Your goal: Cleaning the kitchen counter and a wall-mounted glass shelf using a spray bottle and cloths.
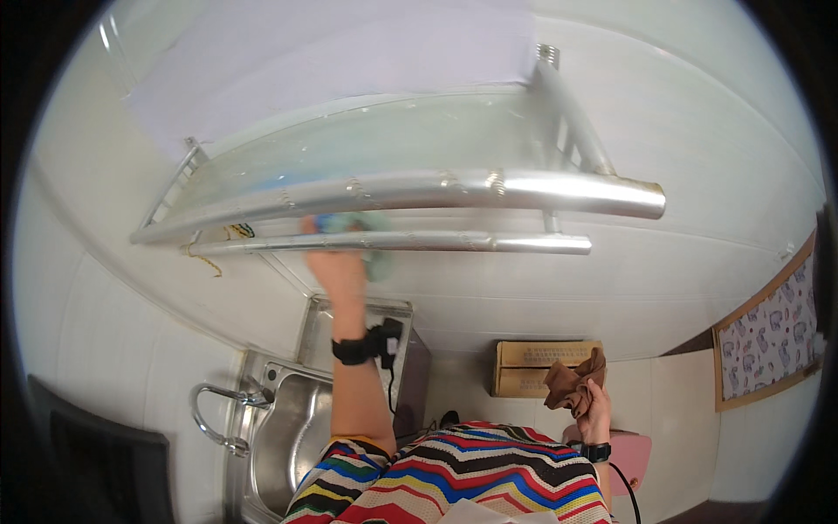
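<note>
My left hand [337, 272] is raised behind the lower metal bar [432, 242] of a wall shelf, blurred. It grips a pale green and blue cloth [374, 262], partly hidden by the bars. Just above runs the thick front rail [406, 190] of the shelf, with a translucent glass-like panel [419, 134] behind it. Low at the right, my right hand [596, 409] holds a crumpled brown cloth [573, 386] away from the shelf. Both wrists wear black straps.
A steel sink [294, 426] with a curved faucet [219, 419] lies at lower left. A yellow cord [206, 261] hangs at the bar's left end. Cardboard boxes [517, 383] and a pink item [632, 458] are below right. A patterned, framed panel [766, 334] stands far right.
</note>
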{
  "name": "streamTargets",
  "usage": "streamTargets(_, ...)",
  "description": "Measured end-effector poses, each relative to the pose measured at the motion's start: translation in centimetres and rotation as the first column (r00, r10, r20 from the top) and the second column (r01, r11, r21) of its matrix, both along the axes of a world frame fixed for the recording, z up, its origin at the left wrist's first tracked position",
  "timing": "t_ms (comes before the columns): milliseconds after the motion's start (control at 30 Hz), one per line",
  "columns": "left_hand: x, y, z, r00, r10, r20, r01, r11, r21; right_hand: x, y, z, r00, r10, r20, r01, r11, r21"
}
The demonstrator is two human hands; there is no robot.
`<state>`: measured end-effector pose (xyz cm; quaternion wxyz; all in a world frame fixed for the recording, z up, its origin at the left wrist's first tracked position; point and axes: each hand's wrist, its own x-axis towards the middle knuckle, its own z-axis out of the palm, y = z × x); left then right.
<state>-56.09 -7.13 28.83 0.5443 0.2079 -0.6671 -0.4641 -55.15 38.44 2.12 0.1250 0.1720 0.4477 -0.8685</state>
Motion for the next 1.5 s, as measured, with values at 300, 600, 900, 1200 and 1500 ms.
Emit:
streamTargets(300,10.4,-1.2,-1.3,0.973,-0.053,-0.224,0.082,0.989,0.122,-3.4,0.0,3.3,0.995,-0.014,-0.102,0.01,0.999,-0.036)
streamTargets(600,19.5,-9.1,15.5,0.786,0.473,-0.397,-0.57,0.804,-0.17,-8.4,4.4,11.8,0.95,-0.061,-0.307,0.067,0.998,0.008)
streamTargets(900,16.3,-7.6,20.3,0.84,0.542,-0.033,-0.517,0.78,-0.352,-6.1,-0.2,20.5,0.936,-0.108,-0.334,0.123,0.992,0.023)
streamTargets(1200,12.4,3.9,19.3,0.933,0.352,-0.075,-0.306,0.665,-0.681,-5.9,-0.2,20.2,0.915,-0.179,-0.363,0.189,0.982,-0.006)
streamTargets(1500,9.9,12.7,18.8,0.994,0.001,0.107,0.084,0.62,-0.78,-6.1,0.7,20.5,0.884,-0.118,-0.451,0.09,0.992,-0.083)
